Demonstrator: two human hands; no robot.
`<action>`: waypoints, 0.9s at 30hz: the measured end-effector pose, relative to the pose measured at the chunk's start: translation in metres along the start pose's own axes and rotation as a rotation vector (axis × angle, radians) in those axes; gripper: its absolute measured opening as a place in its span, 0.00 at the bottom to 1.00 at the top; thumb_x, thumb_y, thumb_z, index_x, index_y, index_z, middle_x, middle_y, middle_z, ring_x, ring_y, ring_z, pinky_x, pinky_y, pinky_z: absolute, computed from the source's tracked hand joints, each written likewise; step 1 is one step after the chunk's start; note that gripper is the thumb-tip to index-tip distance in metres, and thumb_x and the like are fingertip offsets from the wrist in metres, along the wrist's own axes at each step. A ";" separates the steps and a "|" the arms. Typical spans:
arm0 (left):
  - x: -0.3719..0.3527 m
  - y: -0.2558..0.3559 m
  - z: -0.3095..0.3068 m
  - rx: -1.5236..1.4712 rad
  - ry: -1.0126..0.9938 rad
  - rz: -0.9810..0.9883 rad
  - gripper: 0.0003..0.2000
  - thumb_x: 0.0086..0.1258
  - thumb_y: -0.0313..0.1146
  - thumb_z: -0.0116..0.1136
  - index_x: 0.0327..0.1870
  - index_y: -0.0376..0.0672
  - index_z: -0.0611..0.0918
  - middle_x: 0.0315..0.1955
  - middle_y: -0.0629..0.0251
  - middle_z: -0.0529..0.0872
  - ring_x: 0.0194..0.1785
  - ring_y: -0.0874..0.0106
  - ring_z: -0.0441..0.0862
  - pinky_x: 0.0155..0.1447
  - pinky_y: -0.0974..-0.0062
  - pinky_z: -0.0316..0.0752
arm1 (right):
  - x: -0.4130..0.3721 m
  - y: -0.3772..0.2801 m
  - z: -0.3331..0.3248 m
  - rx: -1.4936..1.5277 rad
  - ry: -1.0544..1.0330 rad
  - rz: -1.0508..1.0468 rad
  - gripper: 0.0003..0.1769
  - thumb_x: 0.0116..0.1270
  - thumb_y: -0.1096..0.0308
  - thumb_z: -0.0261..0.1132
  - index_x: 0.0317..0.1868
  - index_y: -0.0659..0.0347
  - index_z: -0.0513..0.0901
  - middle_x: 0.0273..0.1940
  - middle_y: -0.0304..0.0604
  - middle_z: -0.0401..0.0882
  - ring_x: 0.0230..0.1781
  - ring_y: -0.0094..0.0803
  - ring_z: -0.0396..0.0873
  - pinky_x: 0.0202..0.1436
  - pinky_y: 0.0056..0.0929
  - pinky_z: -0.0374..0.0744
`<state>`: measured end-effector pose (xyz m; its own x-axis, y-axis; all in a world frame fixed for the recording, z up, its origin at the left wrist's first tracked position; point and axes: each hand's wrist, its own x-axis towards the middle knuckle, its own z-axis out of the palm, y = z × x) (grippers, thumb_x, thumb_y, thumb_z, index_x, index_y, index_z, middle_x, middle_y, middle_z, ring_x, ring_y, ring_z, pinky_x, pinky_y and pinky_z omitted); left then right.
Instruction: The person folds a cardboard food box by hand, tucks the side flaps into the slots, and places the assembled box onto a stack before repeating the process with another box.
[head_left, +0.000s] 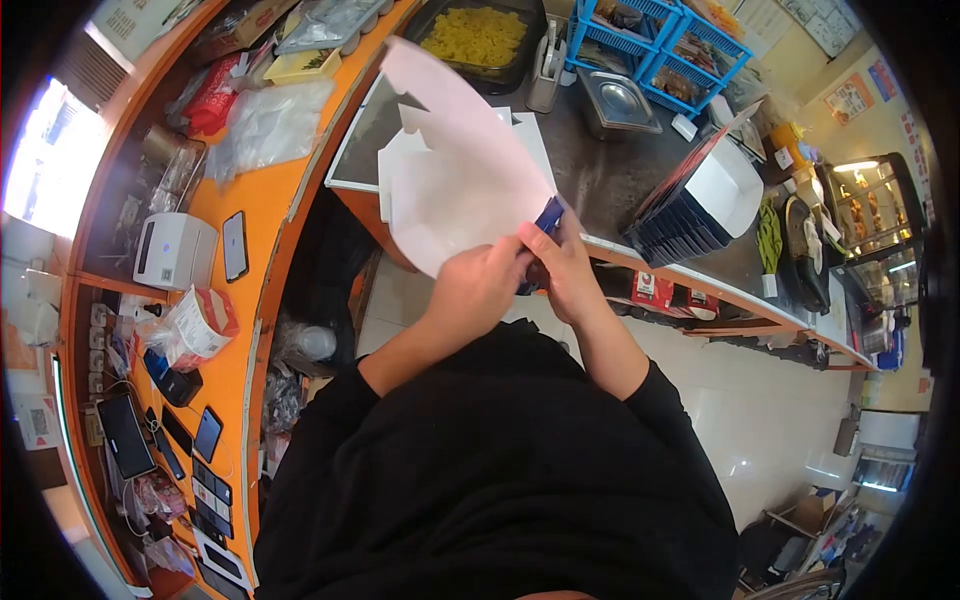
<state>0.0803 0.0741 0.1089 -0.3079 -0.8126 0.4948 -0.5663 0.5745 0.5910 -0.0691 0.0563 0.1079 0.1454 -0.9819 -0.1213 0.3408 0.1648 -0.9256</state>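
Note:
In front of my body I hold up a large, thin cardboard sheet, white to pale pink on the face toward me, with notched flaps along its upper edge. A dark blue patch shows at its near right corner. My left hand is closed on the near edge. My right hand grips the dark blue corner right beside it, the two hands nearly touching. Behind the sheet, flat white cut-out card lies on the dark counter, partly hidden. On the right stands a stack of folded boxes, white inside and dark outside.
Yellow food fills a black tray at the back. Nearby are a metal container and blue baskets. The orange counter on the left carries plastic bags, a white printer and several phones. A heated display case stands far right.

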 end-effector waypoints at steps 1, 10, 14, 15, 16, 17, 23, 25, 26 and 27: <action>-0.002 0.001 -0.002 -0.072 -0.100 -0.062 0.06 0.67 0.26 0.60 0.43 0.39 0.81 0.31 0.55 0.84 0.34 0.56 0.82 0.36 0.61 0.75 | -0.001 0.005 -0.005 -0.045 0.024 0.031 0.42 0.66 0.65 0.70 0.72 0.57 0.52 0.58 0.47 0.68 0.55 0.28 0.70 0.55 0.27 0.74; 0.019 -0.049 -0.086 0.592 0.350 0.003 0.07 0.66 0.31 0.61 0.43 0.43 0.83 0.41 0.63 0.85 0.44 0.62 0.80 0.52 0.64 0.71 | -0.029 -0.030 -0.051 -0.388 -0.225 -0.164 0.41 0.60 0.72 0.65 0.71 0.55 0.54 0.57 0.44 0.68 0.60 0.31 0.66 0.64 0.28 0.66; -0.007 -0.045 -0.074 0.170 0.135 -0.424 0.05 0.68 0.30 0.60 0.39 0.39 0.82 0.28 0.62 0.85 0.29 0.62 0.81 0.38 0.70 0.75 | -0.038 -0.022 -0.050 -0.235 -0.211 -0.129 0.38 0.59 0.65 0.64 0.69 0.58 0.60 0.61 0.44 0.66 0.65 0.34 0.63 0.70 0.31 0.59; -0.012 -0.039 -0.067 0.003 0.148 -0.473 0.04 0.68 0.28 0.61 0.36 0.37 0.81 0.21 0.59 0.82 0.22 0.64 0.79 0.30 0.73 0.72 | -0.041 -0.018 -0.046 -0.215 -0.147 -0.106 0.39 0.59 0.60 0.64 0.69 0.59 0.60 0.62 0.45 0.65 0.66 0.34 0.62 0.70 0.32 0.58; -0.018 -0.034 -0.062 -0.088 0.136 -0.509 0.04 0.69 0.28 0.60 0.36 0.37 0.80 0.20 0.60 0.79 0.23 0.70 0.74 0.30 0.75 0.70 | -0.044 -0.014 -0.048 -0.228 -0.132 -0.100 0.38 0.59 0.61 0.63 0.69 0.59 0.60 0.63 0.46 0.65 0.66 0.34 0.62 0.70 0.32 0.58; -0.026 -0.029 -0.057 -0.181 0.129 -0.544 0.04 0.69 0.27 0.60 0.35 0.36 0.79 0.20 0.62 0.75 0.23 0.77 0.70 0.30 0.78 0.68 | -0.046 -0.011 -0.050 -0.244 -0.119 -0.096 0.38 0.59 0.61 0.63 0.69 0.60 0.61 0.63 0.46 0.64 0.66 0.34 0.61 0.70 0.32 0.58; -0.062 -0.035 -0.014 -0.038 -0.062 -0.502 0.06 0.67 0.32 0.62 0.35 0.39 0.81 0.24 0.53 0.84 0.26 0.58 0.82 0.31 0.66 0.74 | -0.057 -0.003 -0.057 -0.329 -0.042 0.047 0.32 0.62 0.66 0.60 0.66 0.62 0.63 0.58 0.44 0.67 0.60 0.31 0.66 0.66 0.29 0.64; -0.058 -0.036 -0.013 -0.056 -0.090 -0.492 0.07 0.68 0.33 0.61 0.35 0.39 0.82 0.23 0.54 0.84 0.26 0.58 0.83 0.32 0.66 0.74 | -0.057 0.000 -0.065 -0.375 -0.003 0.106 0.30 0.63 0.67 0.59 0.66 0.63 0.64 0.56 0.44 0.69 0.58 0.30 0.67 0.64 0.27 0.65; -0.055 -0.039 -0.013 -0.067 -0.103 -0.489 0.07 0.68 0.33 0.61 0.35 0.39 0.82 0.23 0.54 0.84 0.26 0.59 0.83 0.32 0.66 0.75 | -0.057 -0.005 -0.067 -0.384 0.033 0.081 0.29 0.64 0.67 0.59 0.65 0.64 0.64 0.56 0.44 0.69 0.58 0.30 0.68 0.64 0.27 0.65; -0.051 -0.051 -0.020 -0.221 -0.257 -0.663 0.17 0.66 0.42 0.65 0.50 0.41 0.82 0.38 0.51 0.87 0.42 0.60 0.86 0.46 0.65 0.77 | -0.056 -0.013 -0.069 -0.394 0.067 0.055 0.29 0.64 0.67 0.59 0.65 0.64 0.65 0.56 0.44 0.70 0.58 0.30 0.68 0.64 0.27 0.66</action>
<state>0.1403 0.0884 0.0663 -0.1391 -0.9775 -0.1586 -0.5369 -0.0602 0.8415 -0.1460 0.1023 0.1021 0.0883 -0.9787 -0.1851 -0.0494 0.1813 -0.9822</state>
